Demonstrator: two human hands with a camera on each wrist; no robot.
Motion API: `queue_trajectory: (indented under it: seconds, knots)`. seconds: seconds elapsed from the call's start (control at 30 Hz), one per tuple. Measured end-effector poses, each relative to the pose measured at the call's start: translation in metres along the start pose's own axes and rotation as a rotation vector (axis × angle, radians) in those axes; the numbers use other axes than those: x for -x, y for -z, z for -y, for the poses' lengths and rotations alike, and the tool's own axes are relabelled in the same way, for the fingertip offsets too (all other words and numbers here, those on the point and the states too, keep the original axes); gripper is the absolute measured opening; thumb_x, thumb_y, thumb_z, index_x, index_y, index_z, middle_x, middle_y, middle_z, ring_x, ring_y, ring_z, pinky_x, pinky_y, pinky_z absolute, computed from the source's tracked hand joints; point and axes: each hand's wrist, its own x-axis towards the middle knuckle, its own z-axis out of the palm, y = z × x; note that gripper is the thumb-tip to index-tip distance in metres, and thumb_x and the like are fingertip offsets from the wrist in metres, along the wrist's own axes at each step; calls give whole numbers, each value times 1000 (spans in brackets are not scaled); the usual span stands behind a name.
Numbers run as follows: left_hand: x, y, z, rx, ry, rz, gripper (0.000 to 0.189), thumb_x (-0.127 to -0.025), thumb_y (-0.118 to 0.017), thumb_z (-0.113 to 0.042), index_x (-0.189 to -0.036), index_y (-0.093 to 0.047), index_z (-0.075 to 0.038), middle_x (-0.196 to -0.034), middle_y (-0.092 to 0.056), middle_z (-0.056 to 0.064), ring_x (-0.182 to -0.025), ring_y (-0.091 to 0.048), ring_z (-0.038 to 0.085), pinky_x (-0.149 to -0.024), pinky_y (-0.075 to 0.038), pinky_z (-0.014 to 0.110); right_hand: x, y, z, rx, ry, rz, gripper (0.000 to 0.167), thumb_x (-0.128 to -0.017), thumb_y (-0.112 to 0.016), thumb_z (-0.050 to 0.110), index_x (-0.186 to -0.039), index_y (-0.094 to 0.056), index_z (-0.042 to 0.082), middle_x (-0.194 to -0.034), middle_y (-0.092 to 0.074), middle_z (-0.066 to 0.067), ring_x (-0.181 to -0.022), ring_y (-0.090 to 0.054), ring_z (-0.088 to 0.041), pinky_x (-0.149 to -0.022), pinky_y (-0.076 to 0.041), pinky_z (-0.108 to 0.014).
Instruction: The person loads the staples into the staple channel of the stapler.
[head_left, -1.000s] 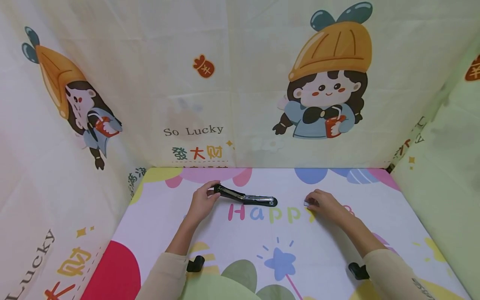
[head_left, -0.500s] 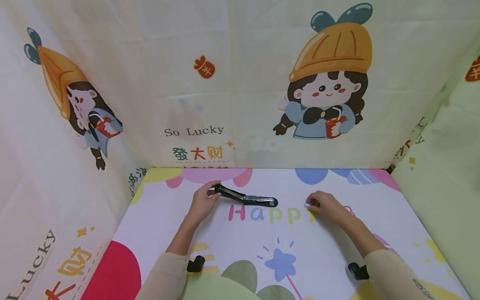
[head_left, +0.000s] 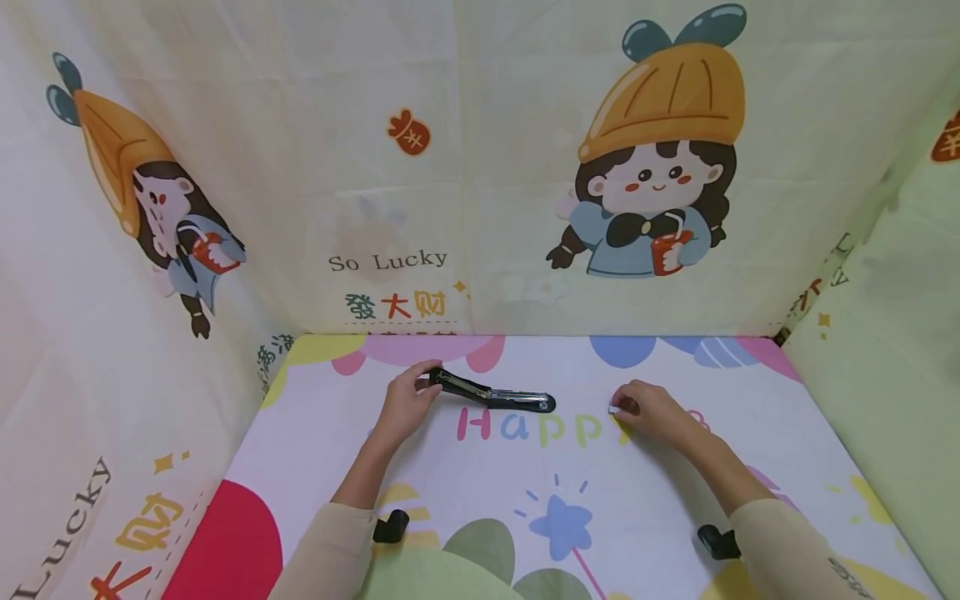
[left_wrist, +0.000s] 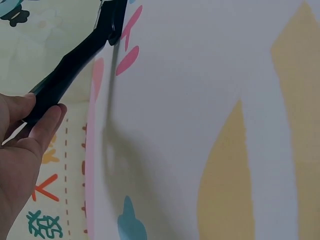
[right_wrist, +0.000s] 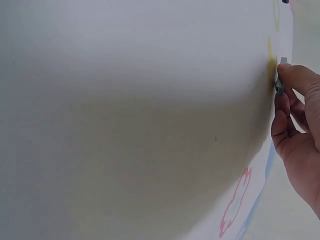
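A black stapler [head_left: 517, 402] lies swung wide open over the printed tabletop, its metal channel facing up. My left hand [head_left: 407, 406] grips the raised end of its left arm between thumb and fingers. In the left wrist view, that black arm [left_wrist: 70, 70] slants up from the fingertips. Farther right, my right hand [head_left: 651, 410] pinches a small silvery strip, which looks like a row of staples [head_left: 614, 409], just above the table. The right wrist view shows the grey strip [right_wrist: 281, 77] between thumb and fingers, partly covered by them. The stapler and the strip are apart.
The white table [head_left: 450, 492] bears colourful prints, among them the word Happy and a blue star. Patterned cloth walls [head_left: 510, 192] rise at the back and on both sides. Black wrist mounts [head_left: 392, 527] sit by the sleeves.
The strip in the right hand's fingers tilts slightly and shifts a little. Left hand and stapler stay nearly where they were.
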Motion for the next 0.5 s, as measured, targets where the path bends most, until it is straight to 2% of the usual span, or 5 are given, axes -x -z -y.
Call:
queue_trajectory:
  seconds: [0.3, 0.5]
  knots:
    - [0, 0, 0, -4, -9, -9, 46, -94, -70, 5, -139, -62, -2, -137, -65, 17, -116, -69, 35, -97, -59, 45, -7, 5, 9, 11, 43, -10, 14, -87, -79, 3, -95, -70, 10, -91, -68, 2, -85, -62, -15, -80, -57, -37]
    - [-1, -1, 1, -5, -11, -9, 47, -93, -70, 5, -139, -62, -2, -137, -65, 17, -115, -70, 35, -96, -59, 44, -17, 8, 22, 21, 79, -7, 13, -87, -79, 2, -95, -70, 8, -89, -68, 1, -85, -64, -16, -79, -58, -37]
